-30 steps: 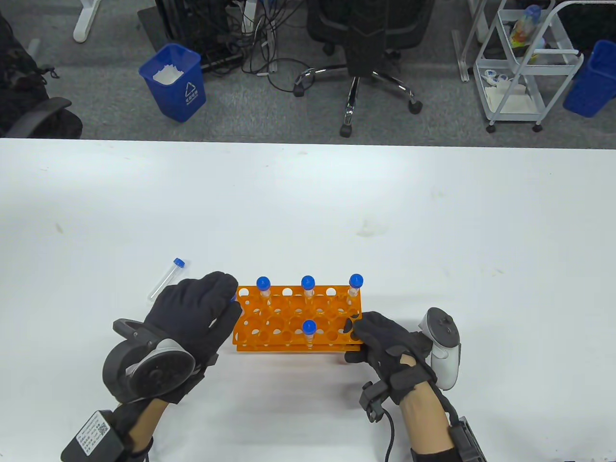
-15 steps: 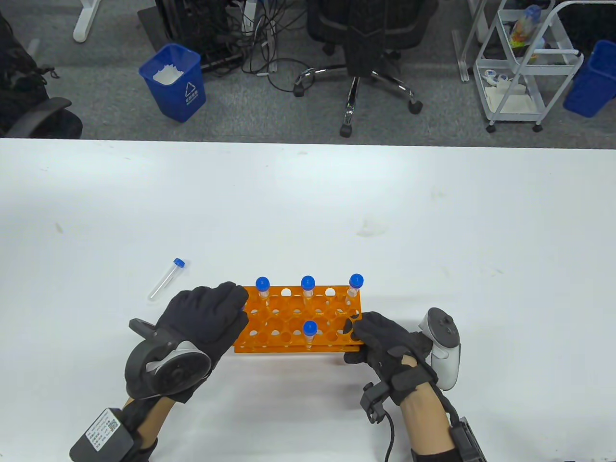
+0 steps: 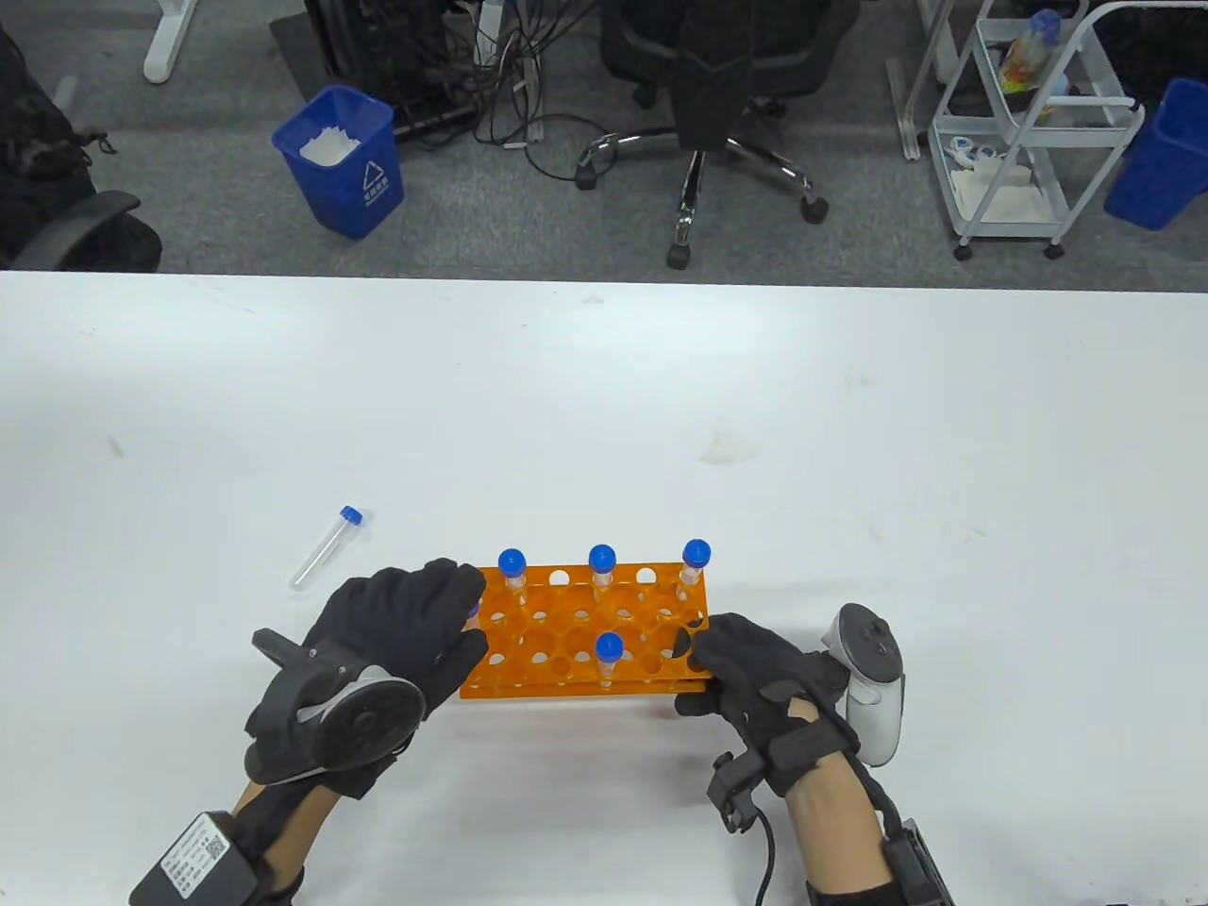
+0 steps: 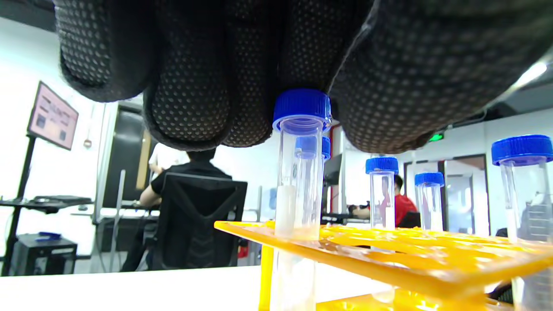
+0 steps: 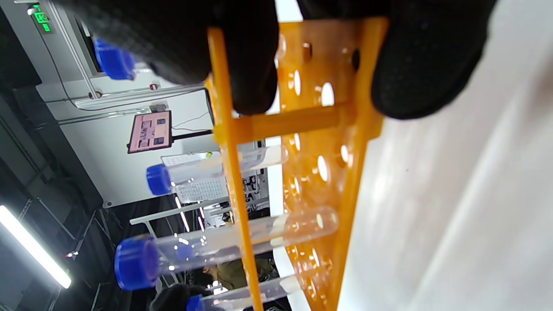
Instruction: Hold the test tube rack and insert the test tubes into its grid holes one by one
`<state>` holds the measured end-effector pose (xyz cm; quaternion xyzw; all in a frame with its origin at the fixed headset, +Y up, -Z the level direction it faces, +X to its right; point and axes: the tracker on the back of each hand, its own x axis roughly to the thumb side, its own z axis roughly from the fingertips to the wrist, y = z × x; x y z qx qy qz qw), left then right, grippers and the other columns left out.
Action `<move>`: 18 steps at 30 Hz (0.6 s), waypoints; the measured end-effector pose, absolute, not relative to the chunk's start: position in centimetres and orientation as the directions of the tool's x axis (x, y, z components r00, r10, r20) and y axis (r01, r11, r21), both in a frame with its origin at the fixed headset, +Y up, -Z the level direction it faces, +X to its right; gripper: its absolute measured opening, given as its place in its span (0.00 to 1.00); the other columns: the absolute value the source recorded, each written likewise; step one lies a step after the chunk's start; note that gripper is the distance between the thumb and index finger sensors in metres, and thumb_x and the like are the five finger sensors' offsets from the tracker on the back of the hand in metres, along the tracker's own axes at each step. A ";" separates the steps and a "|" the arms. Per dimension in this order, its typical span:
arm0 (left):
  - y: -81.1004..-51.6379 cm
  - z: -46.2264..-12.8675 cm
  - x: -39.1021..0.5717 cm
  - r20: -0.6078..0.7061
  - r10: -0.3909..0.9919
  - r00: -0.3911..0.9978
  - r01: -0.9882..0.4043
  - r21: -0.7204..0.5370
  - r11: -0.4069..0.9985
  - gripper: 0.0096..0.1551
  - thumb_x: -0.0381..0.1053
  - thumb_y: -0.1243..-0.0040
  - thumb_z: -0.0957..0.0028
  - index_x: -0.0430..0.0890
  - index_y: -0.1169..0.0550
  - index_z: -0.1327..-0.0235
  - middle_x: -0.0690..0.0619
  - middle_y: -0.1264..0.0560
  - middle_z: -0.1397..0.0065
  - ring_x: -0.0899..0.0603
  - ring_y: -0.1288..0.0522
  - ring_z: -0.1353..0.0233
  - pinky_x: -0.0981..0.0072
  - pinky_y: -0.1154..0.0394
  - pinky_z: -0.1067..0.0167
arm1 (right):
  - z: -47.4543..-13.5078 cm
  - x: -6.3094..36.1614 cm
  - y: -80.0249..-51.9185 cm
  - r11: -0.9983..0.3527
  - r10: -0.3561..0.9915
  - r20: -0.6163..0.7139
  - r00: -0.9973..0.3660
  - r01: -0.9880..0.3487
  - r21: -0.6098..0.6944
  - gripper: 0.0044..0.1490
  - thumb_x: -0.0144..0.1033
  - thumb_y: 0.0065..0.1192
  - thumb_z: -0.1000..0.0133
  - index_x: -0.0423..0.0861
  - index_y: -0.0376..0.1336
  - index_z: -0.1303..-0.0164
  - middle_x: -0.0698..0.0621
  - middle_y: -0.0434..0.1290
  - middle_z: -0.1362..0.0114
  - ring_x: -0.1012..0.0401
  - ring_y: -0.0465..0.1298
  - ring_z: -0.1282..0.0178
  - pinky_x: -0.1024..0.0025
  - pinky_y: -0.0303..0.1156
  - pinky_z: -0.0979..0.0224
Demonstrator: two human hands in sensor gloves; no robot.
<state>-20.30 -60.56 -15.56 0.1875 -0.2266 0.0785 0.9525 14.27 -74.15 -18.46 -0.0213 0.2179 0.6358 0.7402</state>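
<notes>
In the table view the left hand [image 3: 401, 623] hides the rack's [image 3: 585, 632] left end and nearly all of the tube [image 4: 298, 172] under its fingertips. The picture's bottom edge cuts off both forearms. The right hand [image 3: 755, 665] covers the rack's near right corner.

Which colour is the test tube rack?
Orange; the test tube rack shows best in the table view.

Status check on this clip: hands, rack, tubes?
Left hand lowering a tube into the rack. Right hand grips rack's end. One tube loose on table.
</notes>
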 end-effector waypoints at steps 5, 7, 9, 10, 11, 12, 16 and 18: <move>-60.5 -15.6 -20.5 0.447 0.067 0.892 -0.217 0.292 0.931 0.42 0.64 0.22 0.66 0.50 0.19 0.36 0.45 0.17 0.36 0.38 0.13 0.46 0.47 0.18 0.47 | -18.4 14.2 -74.2 0.180 0.934 -0.345 0.089 -0.954 0.241 0.26 0.42 0.60 0.48 0.37 0.70 0.49 0.21 0.57 0.26 0.29 0.70 0.39 0.38 0.77 0.46; -60.3 -15.6 -20.6 0.444 0.076 0.893 -0.216 0.274 0.937 0.44 0.65 0.22 0.66 0.50 0.20 0.35 0.45 0.18 0.35 0.38 0.13 0.45 0.47 0.19 0.46 | -18.5 14.2 -74.2 0.177 0.934 -0.348 0.085 -0.954 0.242 0.26 0.42 0.61 0.48 0.37 0.70 0.49 0.21 0.57 0.26 0.29 0.70 0.39 0.38 0.77 0.46; -60.0 -15.6 -20.9 0.442 0.087 0.893 -0.226 0.273 0.935 0.44 0.66 0.22 0.66 0.51 0.21 0.34 0.44 0.19 0.34 0.38 0.14 0.44 0.47 0.19 0.45 | -18.5 14.2 -74.2 0.176 0.933 -0.350 0.083 -0.954 0.243 0.26 0.42 0.61 0.48 0.37 0.70 0.49 0.21 0.57 0.26 0.30 0.70 0.39 0.38 0.76 0.46; -59.7 -15.6 -21.1 0.442 0.099 0.892 -0.235 0.265 0.935 0.45 0.66 0.22 0.66 0.51 0.21 0.34 0.44 0.19 0.34 0.38 0.14 0.44 0.47 0.19 0.45 | -18.5 14.2 -74.3 0.177 0.933 -0.351 0.084 -0.954 0.243 0.26 0.42 0.60 0.48 0.37 0.70 0.49 0.21 0.57 0.26 0.30 0.70 0.39 0.38 0.77 0.46; -59.4 -15.7 -21.4 0.444 0.113 0.889 -0.246 0.253 0.936 0.45 0.66 0.22 0.66 0.51 0.21 0.33 0.44 0.20 0.33 0.38 0.14 0.43 0.47 0.19 0.45 | -18.5 14.2 -74.2 0.179 0.932 -0.351 0.086 -0.953 0.243 0.26 0.42 0.61 0.48 0.37 0.70 0.49 0.21 0.57 0.26 0.30 0.70 0.39 0.38 0.77 0.46; -58.8 -15.8 -21.8 0.443 0.146 0.885 -0.271 0.234 0.934 0.45 0.66 0.23 0.66 0.52 0.22 0.33 0.44 0.20 0.32 0.37 0.15 0.42 0.46 0.19 0.44 | -18.5 14.2 -74.2 0.182 0.932 -0.353 0.088 -0.953 0.242 0.26 0.42 0.61 0.48 0.37 0.70 0.49 0.21 0.57 0.26 0.29 0.70 0.39 0.38 0.76 0.46; -56.5 -16.8 -23.9 0.417 0.227 0.880 -0.357 0.265 0.896 0.44 0.66 0.24 0.65 0.51 0.21 0.33 0.44 0.21 0.32 0.37 0.15 0.41 0.46 0.20 0.44 | -18.5 14.3 -74.2 0.185 0.931 -0.354 0.092 -0.953 0.238 0.26 0.42 0.60 0.48 0.37 0.70 0.49 0.21 0.57 0.26 0.30 0.70 0.39 0.38 0.77 0.46; -55.5 -17.6 -24.9 0.380 0.250 0.890 -0.376 0.303 0.876 0.41 0.65 0.27 0.61 0.50 0.20 0.34 0.43 0.20 0.32 0.37 0.15 0.42 0.46 0.20 0.44 | -18.5 14.3 -74.2 0.186 0.930 -0.354 0.094 -0.953 0.238 0.26 0.42 0.61 0.48 0.37 0.70 0.49 0.21 0.57 0.26 0.30 0.70 0.39 0.38 0.76 0.46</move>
